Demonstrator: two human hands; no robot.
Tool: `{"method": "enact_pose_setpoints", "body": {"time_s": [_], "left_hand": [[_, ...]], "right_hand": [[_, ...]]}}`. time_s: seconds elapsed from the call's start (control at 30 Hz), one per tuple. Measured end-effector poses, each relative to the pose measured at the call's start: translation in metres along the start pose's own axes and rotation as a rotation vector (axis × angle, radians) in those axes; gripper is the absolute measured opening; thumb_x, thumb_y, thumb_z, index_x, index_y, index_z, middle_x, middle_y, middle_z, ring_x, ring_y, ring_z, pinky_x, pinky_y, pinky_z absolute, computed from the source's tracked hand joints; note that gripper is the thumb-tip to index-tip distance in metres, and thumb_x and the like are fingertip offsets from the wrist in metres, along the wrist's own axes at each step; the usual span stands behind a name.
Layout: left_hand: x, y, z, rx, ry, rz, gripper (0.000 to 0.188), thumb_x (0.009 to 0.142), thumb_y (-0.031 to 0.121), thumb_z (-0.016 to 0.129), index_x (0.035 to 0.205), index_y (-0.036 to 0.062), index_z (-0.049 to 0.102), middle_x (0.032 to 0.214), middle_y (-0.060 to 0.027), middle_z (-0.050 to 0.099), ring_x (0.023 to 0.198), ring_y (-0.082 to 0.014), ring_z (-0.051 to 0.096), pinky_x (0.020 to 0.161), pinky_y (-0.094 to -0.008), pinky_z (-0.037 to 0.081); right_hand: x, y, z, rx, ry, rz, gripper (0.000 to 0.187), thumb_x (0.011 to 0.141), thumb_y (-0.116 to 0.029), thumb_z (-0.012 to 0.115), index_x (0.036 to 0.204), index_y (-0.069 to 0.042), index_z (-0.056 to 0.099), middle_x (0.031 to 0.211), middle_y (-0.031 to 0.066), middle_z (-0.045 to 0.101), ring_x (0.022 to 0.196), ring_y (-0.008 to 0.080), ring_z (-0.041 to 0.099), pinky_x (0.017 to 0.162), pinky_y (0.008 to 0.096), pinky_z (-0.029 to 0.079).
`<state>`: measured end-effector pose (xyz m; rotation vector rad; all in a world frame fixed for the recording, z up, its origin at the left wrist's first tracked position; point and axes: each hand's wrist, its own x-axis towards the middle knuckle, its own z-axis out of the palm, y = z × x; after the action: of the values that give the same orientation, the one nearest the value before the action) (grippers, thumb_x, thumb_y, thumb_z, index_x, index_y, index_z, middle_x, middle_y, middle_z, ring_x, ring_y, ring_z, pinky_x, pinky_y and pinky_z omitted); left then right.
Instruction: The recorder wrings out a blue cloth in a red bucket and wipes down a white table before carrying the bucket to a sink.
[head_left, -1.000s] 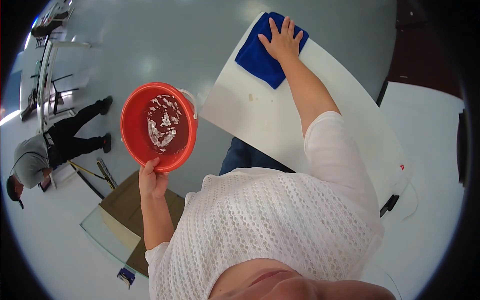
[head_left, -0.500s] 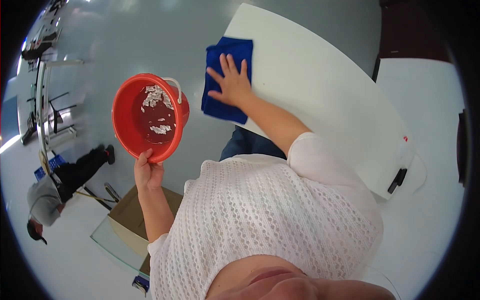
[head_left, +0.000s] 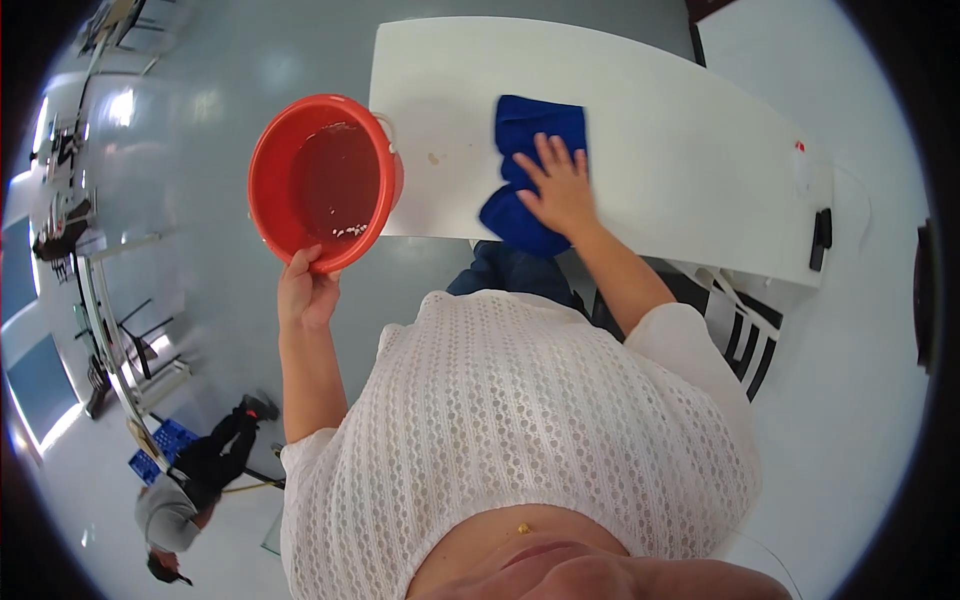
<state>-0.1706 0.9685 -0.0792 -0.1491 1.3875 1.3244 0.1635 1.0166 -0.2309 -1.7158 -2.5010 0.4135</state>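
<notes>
A red bucket [head_left: 268,190] with a white handle hangs at the left, tipped so its inside shows; dark water with bright glints lies in the bottom. My left hand [head_left: 308,290] grips the lower rim, thumb over the edge. On the white table [head_left: 700,170] lies a folded blue cloth [head_left: 540,118], its near part bunched and hanging past the near edge. My right hand [head_left: 562,190] presses flat on the cloth with fingers spread. A light brown mark [head_left: 433,158] shows on the tabletop between the bucket and the cloth.
A black object [head_left: 820,240] lies near the table's right end, by a small item with a red top [head_left: 800,148]. Under the near edge is a black-and-white slatted chair [head_left: 750,340]. At the lower left a person [head_left: 205,480] stands by a blue crate [head_left: 165,447].
My right hand and the cloth have slid right, away from the table's left end, and the cloth has bunched. The bucket has moved toward the table. The view has turned.
</notes>
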Motion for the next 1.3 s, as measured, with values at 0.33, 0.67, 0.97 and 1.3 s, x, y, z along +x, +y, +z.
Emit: {"method": "enact_pose_setpoints", "body": {"time_s": [0.33,0.67,0.97,1.3], "left_hand": [[0.048,-0.014,0.067,0.198,-0.193,-0.096,0.031,0.080,-0.007,0.041,0.110,-0.0007,0.041,0.104,-0.0143,0.051,0.088,-0.0239,0.057,0.070,-0.0326,0.053],[0.105,-0.040,0.072,0.168,-0.224,-0.153,0.036,0.076,-0.009,0.044,0.112,-0.0059,0.041,0.108,-0.0174,0.050,0.096,-0.0300,0.053,0.085,-0.0409,0.049],[0.113,-0.038,0.055,0.195,-0.232,-0.169,0.035,0.080,-0.003,0.045,0.114,-0.0059,0.038,0.106,-0.0192,0.050,0.094,-0.0307,0.054,0.081,-0.0399,0.052],[0.022,-0.108,0.058,0.244,-0.292,-0.113,0.056,0.085,0.047,0.046,0.121,0.0064,0.032,0.115,-0.0155,0.048,0.104,-0.0281,0.050,0.081,-0.0351,0.045]], "right_hand": [[-0.105,0.142,-0.037,-0.336,0.112,0.523,0.051,0.082,-0.043,0.047,0.130,-0.034,0.035,0.141,0.0091,0.023,0.125,0.0361,0.025,0.093,0.0579,0.025],[-0.046,0.045,-0.017,-0.163,0.235,0.684,0.049,0.077,-0.041,0.053,0.122,-0.025,0.043,0.136,0.0157,0.027,0.121,0.0475,0.024,0.092,0.0634,0.025],[-0.022,-0.047,-0.008,0.089,0.081,-0.018,0.059,0.071,-0.051,0.055,0.125,-0.030,0.045,0.142,0.0115,0.021,0.128,0.0432,0.013,0.095,0.0646,0.012],[-0.032,0.102,-0.047,0.029,0.114,0.057,0.057,0.070,-0.044,0.058,0.123,-0.026,0.047,0.140,0.0079,0.027,0.130,0.0308,0.019,0.099,0.0573,0.016]]}}
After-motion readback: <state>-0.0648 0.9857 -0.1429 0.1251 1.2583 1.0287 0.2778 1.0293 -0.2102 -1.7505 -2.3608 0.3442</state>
